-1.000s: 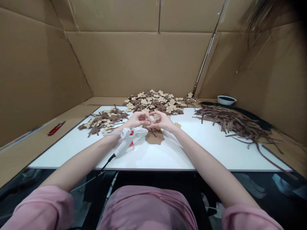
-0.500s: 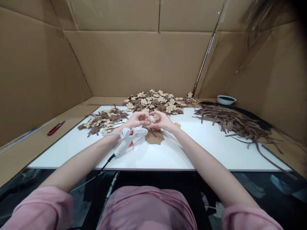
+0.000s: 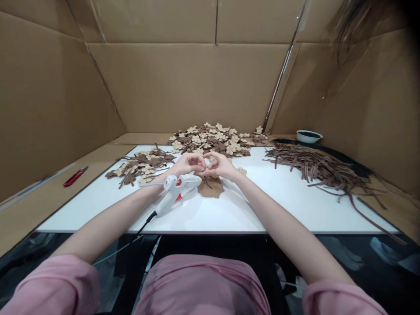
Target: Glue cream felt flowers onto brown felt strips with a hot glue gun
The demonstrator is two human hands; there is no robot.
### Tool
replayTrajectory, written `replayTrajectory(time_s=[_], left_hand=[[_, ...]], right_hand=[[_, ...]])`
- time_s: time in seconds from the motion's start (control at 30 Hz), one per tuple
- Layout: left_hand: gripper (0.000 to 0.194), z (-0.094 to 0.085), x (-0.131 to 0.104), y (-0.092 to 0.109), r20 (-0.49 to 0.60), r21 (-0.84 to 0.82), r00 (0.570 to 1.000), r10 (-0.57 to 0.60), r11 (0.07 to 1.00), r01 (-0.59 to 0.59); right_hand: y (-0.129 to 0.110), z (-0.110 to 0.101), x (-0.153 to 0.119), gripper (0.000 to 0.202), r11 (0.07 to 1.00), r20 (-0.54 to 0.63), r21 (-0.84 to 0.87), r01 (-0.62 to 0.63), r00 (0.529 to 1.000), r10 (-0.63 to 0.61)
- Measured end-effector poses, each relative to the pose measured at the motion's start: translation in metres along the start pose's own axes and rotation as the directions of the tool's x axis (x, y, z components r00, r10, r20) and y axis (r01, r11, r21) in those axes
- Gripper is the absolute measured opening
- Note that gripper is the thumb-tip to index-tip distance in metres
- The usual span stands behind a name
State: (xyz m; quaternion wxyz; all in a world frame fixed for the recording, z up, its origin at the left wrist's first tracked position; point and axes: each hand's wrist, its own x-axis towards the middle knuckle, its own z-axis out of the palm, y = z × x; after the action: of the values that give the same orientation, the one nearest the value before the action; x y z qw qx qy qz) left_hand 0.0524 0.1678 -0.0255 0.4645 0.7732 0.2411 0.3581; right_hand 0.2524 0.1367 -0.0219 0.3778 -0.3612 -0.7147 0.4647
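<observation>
A white board (image 3: 288,210) lies within cardboard walls (image 3: 193,83), its front edge facing the person's pink shirt (image 3: 203,284); plain white runs from the right forearm (image 3: 282,218) toward brown strips (image 3: 315,168), and a flower pile (image 3: 213,141) crowds the back edge. Over the middle, the left hand (image 3: 187,164) pinches a small flower (image 3: 206,171) above a brown sheet (image 3: 210,189); whether the right hand's (image 3: 225,166) fingers also grip it, I cannot tell. A glue gun (image 3: 171,194) sits near both.
</observation>
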Motion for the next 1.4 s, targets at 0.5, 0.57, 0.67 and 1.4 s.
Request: replayTrajectory(time_s=[0.5,0.57,0.67,1.4], left_hand=[[0.029,0.003,-0.0004,0.0059,-0.028,-0.011,1.0,-0.013,1.0,0.012],[0.03,0.0035,-0.0009,0.0068,-0.022,-0.028,0.999,-0.042,0.999,0.042],[0.031,0.0041,-0.001,0.0065,-0.006,-0.046,0.997,-0.071,0.996,0.07],[0.032,0.005,0.0002,0.0021,-0.018,-0.06,0.997,-0.075,0.996,0.073]], right_hand=[[0.0024,-0.0004,0.0015,0.063,1.0,-0.002,-0.001,0.006,1.0,-0.006],[0.0038,-0.0007,0.0014,0.063,1.0,0.008,-0.01,0.004,1.0,-0.004],[0.0063,-0.0016,0.0014,0.063,1.0,0.021,-0.023,0.0,1.0,0.001],[0.0048,-0.0019,0.001,0.06,1.0,0.028,-0.016,0.005,1.0,-0.004]])
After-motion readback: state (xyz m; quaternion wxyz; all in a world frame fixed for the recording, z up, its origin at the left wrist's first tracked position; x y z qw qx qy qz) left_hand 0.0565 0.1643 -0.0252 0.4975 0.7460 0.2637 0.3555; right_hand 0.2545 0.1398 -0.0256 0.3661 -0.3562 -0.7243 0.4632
